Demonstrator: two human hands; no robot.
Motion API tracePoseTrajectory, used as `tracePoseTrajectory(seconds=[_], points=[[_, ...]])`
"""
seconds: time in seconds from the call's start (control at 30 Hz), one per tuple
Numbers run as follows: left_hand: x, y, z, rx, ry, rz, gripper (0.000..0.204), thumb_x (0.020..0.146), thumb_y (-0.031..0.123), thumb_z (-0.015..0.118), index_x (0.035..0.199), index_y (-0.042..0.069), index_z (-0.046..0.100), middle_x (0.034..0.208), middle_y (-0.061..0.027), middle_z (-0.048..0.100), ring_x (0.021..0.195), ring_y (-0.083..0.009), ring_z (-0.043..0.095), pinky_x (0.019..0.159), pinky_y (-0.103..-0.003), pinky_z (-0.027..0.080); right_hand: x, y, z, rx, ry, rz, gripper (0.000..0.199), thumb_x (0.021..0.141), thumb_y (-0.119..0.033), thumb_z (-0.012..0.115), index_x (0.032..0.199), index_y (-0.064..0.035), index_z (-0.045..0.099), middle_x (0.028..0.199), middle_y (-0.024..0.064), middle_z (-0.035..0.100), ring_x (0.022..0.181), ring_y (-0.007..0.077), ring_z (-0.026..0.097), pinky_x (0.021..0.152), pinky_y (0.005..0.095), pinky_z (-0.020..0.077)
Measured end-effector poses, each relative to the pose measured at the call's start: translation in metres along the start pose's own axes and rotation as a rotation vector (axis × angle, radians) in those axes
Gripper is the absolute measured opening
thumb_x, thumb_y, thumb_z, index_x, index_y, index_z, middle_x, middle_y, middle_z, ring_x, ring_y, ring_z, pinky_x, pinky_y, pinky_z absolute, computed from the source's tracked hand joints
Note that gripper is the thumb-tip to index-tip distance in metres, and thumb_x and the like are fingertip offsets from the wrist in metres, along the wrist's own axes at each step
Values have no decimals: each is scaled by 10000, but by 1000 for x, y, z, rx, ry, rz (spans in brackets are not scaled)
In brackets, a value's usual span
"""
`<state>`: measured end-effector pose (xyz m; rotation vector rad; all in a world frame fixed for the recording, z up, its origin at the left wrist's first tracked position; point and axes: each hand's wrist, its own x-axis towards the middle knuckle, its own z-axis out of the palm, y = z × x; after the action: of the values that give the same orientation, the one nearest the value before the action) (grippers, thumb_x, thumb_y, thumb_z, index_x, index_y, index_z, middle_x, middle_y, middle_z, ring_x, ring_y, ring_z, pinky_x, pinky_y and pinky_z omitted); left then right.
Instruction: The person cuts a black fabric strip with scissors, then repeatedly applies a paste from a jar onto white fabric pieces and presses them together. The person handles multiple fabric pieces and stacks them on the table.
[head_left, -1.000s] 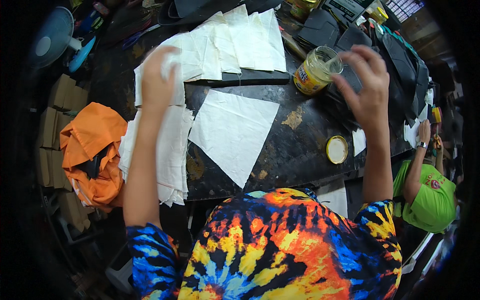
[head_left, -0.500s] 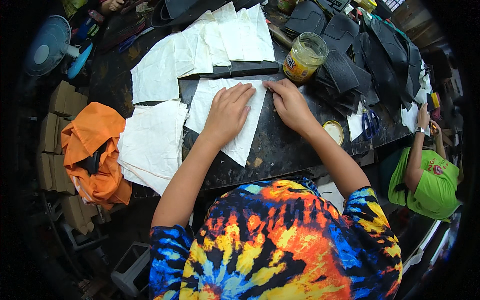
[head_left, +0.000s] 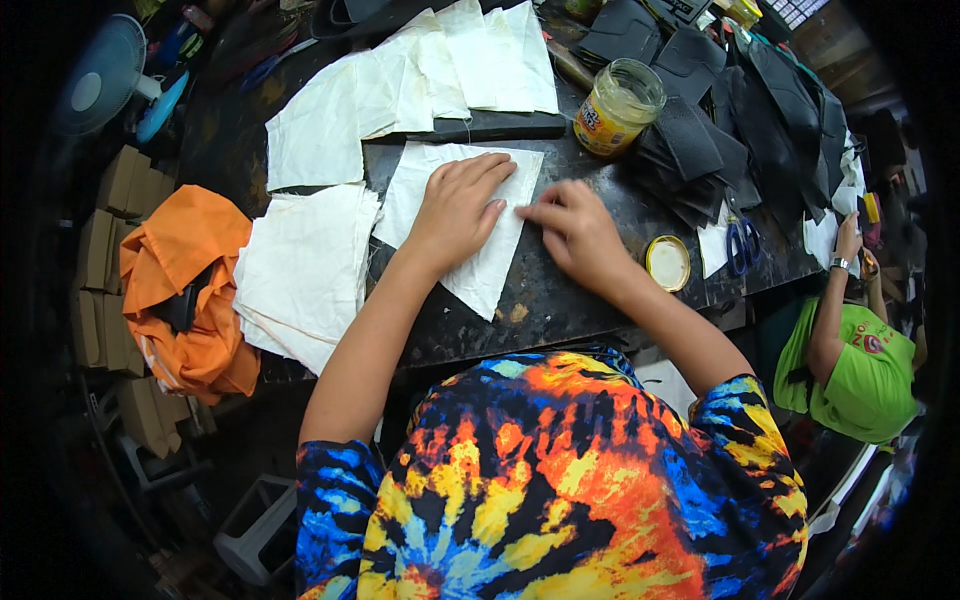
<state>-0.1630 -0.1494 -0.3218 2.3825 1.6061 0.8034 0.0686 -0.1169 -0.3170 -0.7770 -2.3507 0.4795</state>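
A white cloth piece lies on the dark worktable in front of me. My left hand rests flat on it with the fingers stretched out. At the cloth's right edge, my right hand is closed, thumb and fingertips pinching that edge about halfway down. Left of this cloth sits a stack of white cloth pieces. Beyond it, more white pieces lie fanned out and overlapping, partly over a flat black block. An open glass jar with a yellow label stands beyond my right hand.
The jar's round lid and blue-handled scissors lie to the right. Black leather-like pieces are heaped behind them. An orange garment and a fan are at the left. A person in a green shirt works at the far right.
My right hand has slid from the cloth's upper right corner down along its right edge toward me. The left hand still lies flat on the cloth.
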Motion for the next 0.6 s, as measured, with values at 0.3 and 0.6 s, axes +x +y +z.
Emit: tracePoseTrajectory(seconds=[0.3,0.6], points=[[-2,-3,4,21,31,9,505,947,163,646,1446,90,608,1513,-91,590,1422,-279,513,1208,-469,318,-19,-33,2,-65,-57,-155,390,826,-60,691,1210,-110,738,1017,72,616,966,268,597,818,407,449],[-4,-8,6,31,18,-20,496,948,167,652,1437,94,615,1508,-84,598,1425,-263,515,1210,-467,319,-32,-45,1,183,-337,-401,352,879,-152,669,1222,-112,740,1002,44,599,968,244,584,812,395,430]])
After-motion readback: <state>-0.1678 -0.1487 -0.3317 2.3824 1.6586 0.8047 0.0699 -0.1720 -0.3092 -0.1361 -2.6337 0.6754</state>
